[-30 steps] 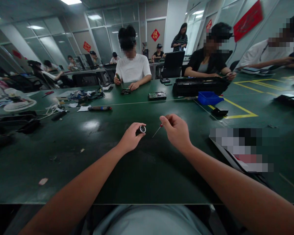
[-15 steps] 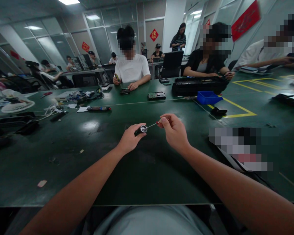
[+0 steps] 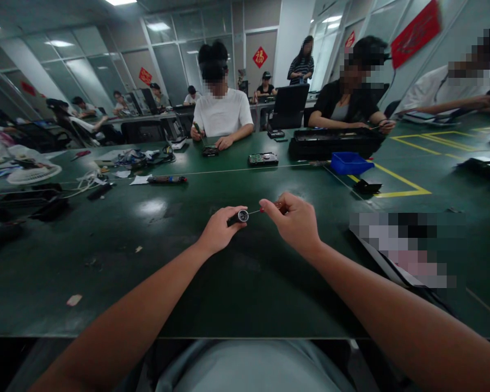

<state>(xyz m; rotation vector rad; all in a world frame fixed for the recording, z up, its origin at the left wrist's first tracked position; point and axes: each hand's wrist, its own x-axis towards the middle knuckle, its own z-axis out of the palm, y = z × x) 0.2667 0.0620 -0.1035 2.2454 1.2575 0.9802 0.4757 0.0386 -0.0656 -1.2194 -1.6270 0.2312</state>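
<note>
My left hand [image 3: 219, 231] is closed around a small black cylindrical part [image 3: 242, 216] with a silvery ring at its open end, which faces right and toward me. In my right hand [image 3: 296, 220] is a screwdriver [image 3: 262, 209] with a reddish, see-through handle, mostly covered by my fingers. Its thin metal shaft points left and meets the ringed end of the black part; whether the tip is inside it or against its rim I cannot tell. Both hands are held above the green table [image 3: 245, 294].
A circuit-board device [image 3: 263, 158], a blue bin [image 3: 350, 163] and a small black piece [image 3: 367, 187] lie ahead. A pen-like tool [image 3: 167, 179] and cables [image 3: 85, 184] are at left. Papers [image 3: 400, 250] lie right. A co-worker in white [image 3: 222, 117] sits opposite.
My right thumb has shifted and stretched further left along the screwdriver, covering more of its handle. The black part stays in my left hand. The whole view has shifted slightly.
</note>
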